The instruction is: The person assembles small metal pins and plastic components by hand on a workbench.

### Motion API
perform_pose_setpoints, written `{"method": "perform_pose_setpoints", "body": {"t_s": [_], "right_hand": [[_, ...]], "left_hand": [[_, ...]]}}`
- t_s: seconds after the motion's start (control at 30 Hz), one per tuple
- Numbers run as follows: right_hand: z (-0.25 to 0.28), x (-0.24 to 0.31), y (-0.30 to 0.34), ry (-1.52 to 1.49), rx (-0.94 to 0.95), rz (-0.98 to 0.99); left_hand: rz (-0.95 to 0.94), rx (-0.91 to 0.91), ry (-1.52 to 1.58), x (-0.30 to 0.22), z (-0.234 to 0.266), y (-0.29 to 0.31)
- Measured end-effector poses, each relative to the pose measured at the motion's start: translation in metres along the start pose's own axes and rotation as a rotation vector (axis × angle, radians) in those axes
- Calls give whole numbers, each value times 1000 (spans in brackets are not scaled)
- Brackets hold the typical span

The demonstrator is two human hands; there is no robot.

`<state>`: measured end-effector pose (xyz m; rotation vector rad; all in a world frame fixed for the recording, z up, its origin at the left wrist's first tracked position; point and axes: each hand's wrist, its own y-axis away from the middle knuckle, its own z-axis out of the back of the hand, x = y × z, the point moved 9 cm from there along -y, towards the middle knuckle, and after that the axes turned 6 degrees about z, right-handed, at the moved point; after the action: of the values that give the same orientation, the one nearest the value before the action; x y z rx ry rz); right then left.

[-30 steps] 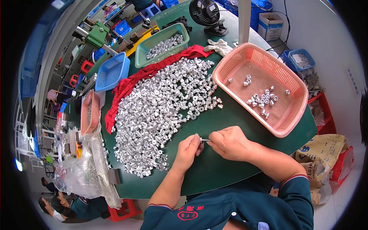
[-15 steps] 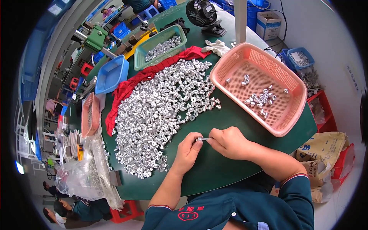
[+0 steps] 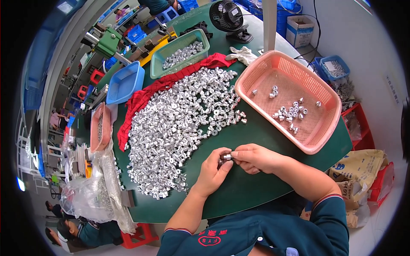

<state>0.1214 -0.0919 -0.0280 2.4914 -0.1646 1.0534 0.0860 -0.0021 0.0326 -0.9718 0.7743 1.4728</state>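
Between left hand (image 3: 213,168) and right hand (image 3: 255,158), small silvery metal cylinder (image 3: 227,157). Left thumb and fingers pinch it; right fingers narrowed at its right end, cannot tell on what. Best, I'd judge: firm left grip, cylinder level, right fingers in line.

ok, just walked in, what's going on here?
A person at a green table is handling a small silvery metal piece. The left hand holds it; the right hand is at its right end, though what that hand grips is hidden. A big heap of small silvery parts lies to the left, edged by a red cloth. The pink basket at right has only a scattering of them.
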Motion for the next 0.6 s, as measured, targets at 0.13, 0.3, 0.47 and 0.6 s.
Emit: {"method": "perform_pose_setpoints", "body": {"t_s": [0.13, 0.3, 0.47, 0.6], "right_hand": [[-2, 2, 0, 95, -9, 42], [-4, 5, 1, 247, -22, 54], [1, 12, -1, 350, -25, 151], [5, 64, 17, 954, -400, 616]], "left_hand": [[82, 37, 89, 14, -1, 1], [-21, 7, 90, 1, -5, 1], [107, 21, 232, 22, -3, 1], [281, -195, 668, 47, 18, -3]]}}
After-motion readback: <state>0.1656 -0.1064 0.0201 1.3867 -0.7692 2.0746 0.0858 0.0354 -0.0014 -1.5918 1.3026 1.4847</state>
